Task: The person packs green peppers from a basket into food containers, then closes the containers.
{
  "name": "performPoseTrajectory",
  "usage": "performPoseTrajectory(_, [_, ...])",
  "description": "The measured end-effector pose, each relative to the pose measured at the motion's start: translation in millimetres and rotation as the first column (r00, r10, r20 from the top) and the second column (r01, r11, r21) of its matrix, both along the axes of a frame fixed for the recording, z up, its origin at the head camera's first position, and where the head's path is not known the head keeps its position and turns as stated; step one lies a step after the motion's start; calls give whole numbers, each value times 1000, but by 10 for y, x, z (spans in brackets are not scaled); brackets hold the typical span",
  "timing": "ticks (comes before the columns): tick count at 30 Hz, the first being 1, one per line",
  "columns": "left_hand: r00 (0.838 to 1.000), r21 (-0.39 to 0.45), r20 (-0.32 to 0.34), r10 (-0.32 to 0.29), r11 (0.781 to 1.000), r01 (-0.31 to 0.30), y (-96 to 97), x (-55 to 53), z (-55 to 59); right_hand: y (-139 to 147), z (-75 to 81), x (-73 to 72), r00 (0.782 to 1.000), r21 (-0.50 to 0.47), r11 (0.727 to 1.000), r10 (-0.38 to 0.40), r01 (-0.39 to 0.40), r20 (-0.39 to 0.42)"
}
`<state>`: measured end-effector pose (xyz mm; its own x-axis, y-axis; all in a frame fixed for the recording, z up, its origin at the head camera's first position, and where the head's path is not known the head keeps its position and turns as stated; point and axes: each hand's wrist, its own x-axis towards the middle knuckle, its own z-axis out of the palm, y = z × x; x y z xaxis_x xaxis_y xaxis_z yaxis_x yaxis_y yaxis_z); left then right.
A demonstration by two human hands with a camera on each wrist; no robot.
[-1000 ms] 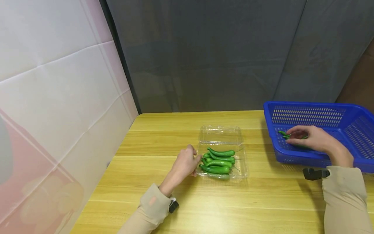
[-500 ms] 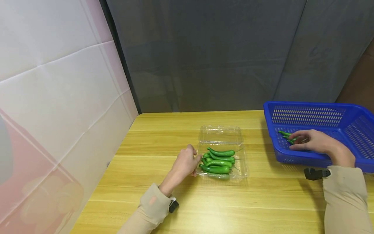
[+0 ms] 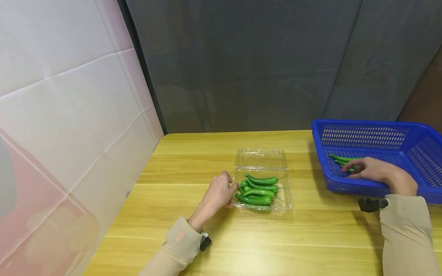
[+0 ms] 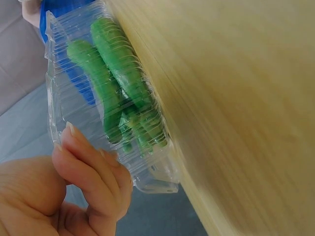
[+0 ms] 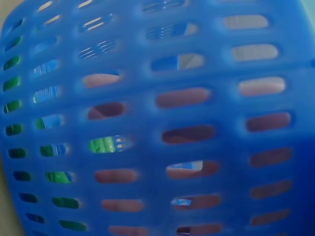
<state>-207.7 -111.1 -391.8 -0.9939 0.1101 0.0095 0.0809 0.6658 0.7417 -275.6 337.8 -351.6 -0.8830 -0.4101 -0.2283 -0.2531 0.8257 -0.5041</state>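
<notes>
My left hand (image 3: 219, 190) is at the near left edge of a clear plastic clamshell box (image 3: 284, 191). Its bent fingers (image 4: 91, 167) hold the side wall, as the left wrist view shows. Several green chili peppers (image 3: 257, 193) lie side by side in the box, stems mostly to the right. My right hand (image 3: 378, 170) reaches into a blue plastic basket (image 3: 362, 184), thumb and fingers apart and loosely bent over more green chili peppers (image 3: 340, 158). The basket wall (image 5: 138, 162) hides most of that hand in the right wrist view.
The clamshell lid (image 3: 260, 158) lies folded back behind the box. Everything stands on a wooden table (image 3: 276, 241). A grey curtain (image 3: 241, 69) hangs behind it, and a pale printed sheet (image 3: 69, 115) rises along the left edge.
My right hand has shifted slightly right and toward me inside the basket, uncovering more of the chili peppers there. The left hand and the box have stayed put.
</notes>
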Motion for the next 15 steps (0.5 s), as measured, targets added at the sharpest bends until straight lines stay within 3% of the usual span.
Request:
performPoseTrajectory(7, [1000, -5, -1, 7, 1000, -7, 2, 1, 0, 4, 10, 3, 996, 16, 1000, -27, 26, 81])
performPoseTrajectory(15, [1000, -5, 8, 15, 1000, -15, 3, 5, -1, 4, 22, 36, 995, 59, 998, -21, 15, 95])
